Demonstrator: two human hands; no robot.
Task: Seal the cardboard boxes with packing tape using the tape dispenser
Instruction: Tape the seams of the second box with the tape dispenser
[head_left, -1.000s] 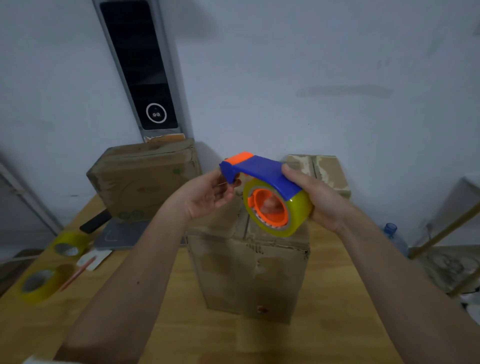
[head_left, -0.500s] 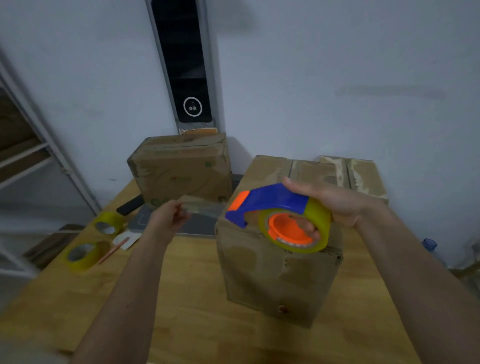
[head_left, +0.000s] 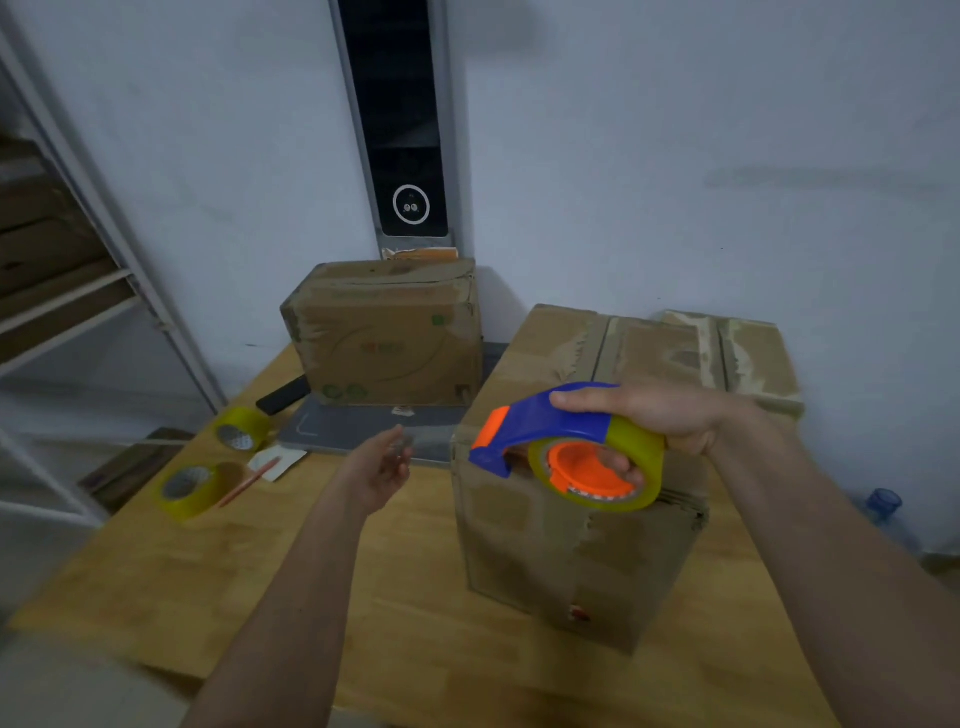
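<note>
Two hands work above the tall brown cardboard box (head_left: 576, 530): the right hand (head_left: 660, 415) still grips the blue-and-orange tape dispenser (head_left: 566, 447) at its near top edge; the left hand (head_left: 376, 470), earlier pinching tape, now looks blurred, grip unclear. Two yellow tape rolls (head_left: 195, 486) lie left on the wooden table (head_left: 260, 582), beside a second box (head_left: 384, 332).

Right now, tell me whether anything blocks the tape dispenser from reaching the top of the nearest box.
Nothing visible does. The right hand grips the tape dispenser just above the front edge of the nearest cardboard box, whose top is bare. The left hand is off to the side.
</note>
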